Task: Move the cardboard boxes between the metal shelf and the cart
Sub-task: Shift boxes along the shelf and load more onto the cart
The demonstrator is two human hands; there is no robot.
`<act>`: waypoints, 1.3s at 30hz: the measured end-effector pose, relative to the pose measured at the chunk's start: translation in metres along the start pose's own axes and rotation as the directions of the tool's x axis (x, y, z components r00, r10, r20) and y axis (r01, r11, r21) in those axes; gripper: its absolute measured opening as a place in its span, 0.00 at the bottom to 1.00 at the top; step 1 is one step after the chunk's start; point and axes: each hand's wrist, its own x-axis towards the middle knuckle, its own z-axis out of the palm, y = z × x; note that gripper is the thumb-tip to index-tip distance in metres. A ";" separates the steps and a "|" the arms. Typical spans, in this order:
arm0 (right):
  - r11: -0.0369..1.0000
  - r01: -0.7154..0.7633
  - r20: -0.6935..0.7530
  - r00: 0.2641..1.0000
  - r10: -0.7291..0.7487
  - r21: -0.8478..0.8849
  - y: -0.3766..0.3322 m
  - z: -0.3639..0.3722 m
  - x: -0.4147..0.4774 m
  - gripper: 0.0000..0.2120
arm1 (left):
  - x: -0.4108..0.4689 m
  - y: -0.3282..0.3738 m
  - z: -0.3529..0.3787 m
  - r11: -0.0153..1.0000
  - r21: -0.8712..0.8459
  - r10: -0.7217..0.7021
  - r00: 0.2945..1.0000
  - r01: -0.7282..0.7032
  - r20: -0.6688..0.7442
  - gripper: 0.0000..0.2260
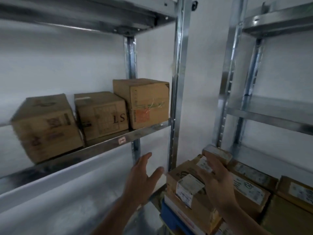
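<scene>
- The left hand is closest, low in the middle. Its fingers are spread wide and it holds nothing. It is in the air under the shelf board.
- The right hand is near it, on the right side. We see its back. It is over a pile of boxes, and its fingertips reach a small box on top of the pile. The picture is blurry, so I cannot tell if the hand grips the small box or only touches it.
- Under the right hand is a sticker box. It is brown with a white sticker on its corner. More brown boxes lie packed close beside it.
- A blue thing sits under the pile. I cannot tell what it is.
- Higher up and farther back is the metal shelf. Three cardboard boxes stand on it in a row.
- The left box is right at the front edge.
- The middle box has the letters "LS" on it.
- The tall box has an orange patch. It stands just beside the silver post.
- A second shelf is on the far right.
- The white wall is behind it all.
</scene>
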 end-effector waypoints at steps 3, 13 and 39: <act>0.996 0.072 0.079 0.994 -0.076 0.043 -0.022 0.014 0.004 0.26 | -0.008 0.020 -0.034 0.997 0.031 0.069 0.993 -0.066 -0.101 0.25; 0.945 0.303 0.297 0.898 -0.326 0.122 -0.103 0.080 0.005 0.23 | -0.026 0.055 -0.140 0.901 0.304 0.400 0.864 -0.310 -0.305 0.20; 0.841 -0.109 0.419 0.896 -0.148 0.531 -0.206 0.249 -0.043 0.20 | -0.010 -0.004 -0.291 0.943 -0.331 -0.202 0.808 0.008 -0.554 0.13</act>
